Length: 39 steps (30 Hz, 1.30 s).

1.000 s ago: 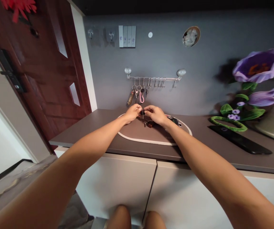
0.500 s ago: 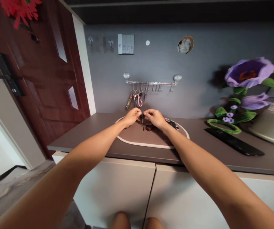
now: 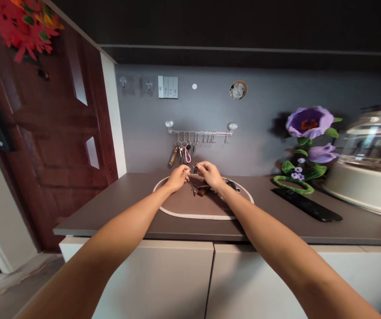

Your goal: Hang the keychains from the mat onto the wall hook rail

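brown counter [image 3: 117, 208], oval mat [image 3: 184, 206]: left hand [image 3: 178, 177] and right hand [image 3: 211, 174] pinch-closed on one key ring [image 3: 195, 169] between them.

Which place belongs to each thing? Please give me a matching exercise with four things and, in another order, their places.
Things:
1. keys
2. phone
3. hook rail
4. red flower

Places:
A. on the door
B. flat on the counter, right of the mat
C. pinched between left hand and right hand
D. on the grey wall

Pairs: 1-C, 2-B, 3-D, 4-A.
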### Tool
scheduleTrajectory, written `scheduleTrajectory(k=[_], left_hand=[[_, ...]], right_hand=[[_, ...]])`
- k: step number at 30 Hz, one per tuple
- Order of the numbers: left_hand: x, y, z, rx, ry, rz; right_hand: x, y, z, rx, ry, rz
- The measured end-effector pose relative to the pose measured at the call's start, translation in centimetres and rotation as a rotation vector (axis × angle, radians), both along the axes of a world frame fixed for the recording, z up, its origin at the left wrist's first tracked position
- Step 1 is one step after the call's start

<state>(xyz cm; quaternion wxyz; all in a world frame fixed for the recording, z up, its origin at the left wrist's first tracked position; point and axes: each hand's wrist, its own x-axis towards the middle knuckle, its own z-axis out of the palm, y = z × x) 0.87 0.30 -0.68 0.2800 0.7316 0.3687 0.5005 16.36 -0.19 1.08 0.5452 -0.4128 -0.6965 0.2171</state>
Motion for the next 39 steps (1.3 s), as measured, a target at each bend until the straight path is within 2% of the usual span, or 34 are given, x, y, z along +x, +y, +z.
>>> scheduleTrajectory(k=[5,10,14,19,28,39], left_hand=[[-0.3,0.0,-0.1,0.060,0.123,0.037],[-0.3,-0.6,0.0,0.102,0.217,0.038],[-0.2,-0.4,-0.1,0.174,0.281,0.021],[-0.2,-0.1,-0.3,0.214,0.339,0.008],[-0.2,0.0,-0.2,0.241,0.393,0.035],[-0.2,-0.3,0.1,0.204,0.370,0.019]], right_hand=[[-0.1,0.6,1.3,-0.029,0.140,-0.028],[-0.7,1.6,4.0,-0.097,0.321,-0.032],[-1.4,2.6,6.4,-0.125,0.434,-0.090],[-2.2,4.2,8.2,-0.152,0.495,-0.149],[-2.8,6.4,8.3,-0.150,0.442,-0.292],[-2.2,6.5,7.2,-0.186,0.409,-0.270]])
